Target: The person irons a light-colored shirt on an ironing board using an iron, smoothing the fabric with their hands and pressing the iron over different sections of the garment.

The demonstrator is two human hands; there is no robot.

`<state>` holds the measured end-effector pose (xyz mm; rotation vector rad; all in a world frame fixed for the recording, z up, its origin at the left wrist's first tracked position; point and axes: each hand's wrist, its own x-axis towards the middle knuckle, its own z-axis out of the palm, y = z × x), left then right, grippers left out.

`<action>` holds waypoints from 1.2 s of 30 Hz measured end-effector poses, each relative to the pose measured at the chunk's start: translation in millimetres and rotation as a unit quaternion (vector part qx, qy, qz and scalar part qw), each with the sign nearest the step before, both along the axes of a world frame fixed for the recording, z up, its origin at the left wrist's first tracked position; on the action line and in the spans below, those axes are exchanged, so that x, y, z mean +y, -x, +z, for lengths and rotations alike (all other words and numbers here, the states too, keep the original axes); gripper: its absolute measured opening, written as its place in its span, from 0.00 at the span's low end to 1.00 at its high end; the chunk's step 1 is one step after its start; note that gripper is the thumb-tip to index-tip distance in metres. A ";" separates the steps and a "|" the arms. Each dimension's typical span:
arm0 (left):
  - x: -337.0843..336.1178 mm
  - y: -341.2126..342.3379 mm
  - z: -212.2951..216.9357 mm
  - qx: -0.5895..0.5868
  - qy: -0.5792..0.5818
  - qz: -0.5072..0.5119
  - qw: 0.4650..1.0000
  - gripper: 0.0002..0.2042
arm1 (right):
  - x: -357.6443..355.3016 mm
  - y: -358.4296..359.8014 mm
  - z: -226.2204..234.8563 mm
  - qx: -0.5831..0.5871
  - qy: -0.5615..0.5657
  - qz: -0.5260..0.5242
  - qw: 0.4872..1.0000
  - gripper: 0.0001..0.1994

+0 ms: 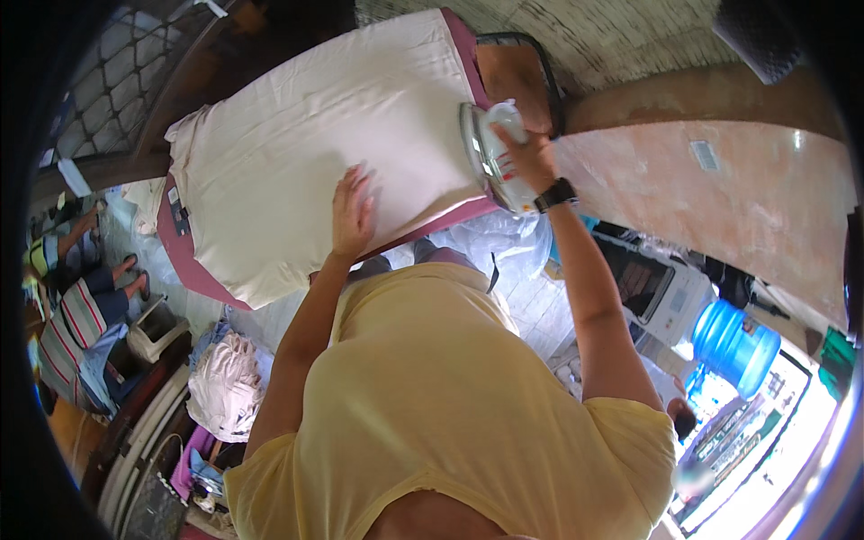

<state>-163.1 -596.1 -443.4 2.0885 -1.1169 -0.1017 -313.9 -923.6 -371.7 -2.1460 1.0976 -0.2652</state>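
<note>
A cream cloth (297, 126) lies spread over an ironing board (205, 267) with a dark red cover, which shows along its edges. At the board's right end, my right hand (529, 157) is closed round the handle of a white clothes iron (509, 180). The iron stands tilted up on its heel, its shiny soleplate facing the cloth. My left hand (353, 214) rests over the cloth near the board's close edge, fingers stretched out and holding nothing. A dark watch sits on my right wrist.
A pinkish wall (702, 171) bounds the right side. A white appliance (666, 292) and a blue water jug (735, 346) stand lower right. Crumpled pale cloth (225, 387) is piled at the lower left. Another person (135, 277) is at the far left, near a stool.
</note>
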 end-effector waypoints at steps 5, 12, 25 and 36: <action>76.1 -30.2 18.5 -0.076 0.038 0.259 0.962 0.20 | -103.9 -24.6 2.7 0.076 -0.019 -0.069 0.995 0.41; 242.9 -73.6 -38.6 -0.104 -0.119 0.530 0.833 0.27 | -173.9 -76.3 -55.3 0.082 0.063 -0.152 0.983 0.54; 332.6 -90.3 -80.7 0.057 -0.111 0.591 0.797 0.35 | -109.1 -54.0 -33.2 -0.040 0.098 -0.090 0.990 0.49; 316.3 -74.2 -80.5 0.097 -0.019 0.558 0.824 0.19 | 31.1 16.3 -81.9 0.190 0.183 0.033 0.964 0.38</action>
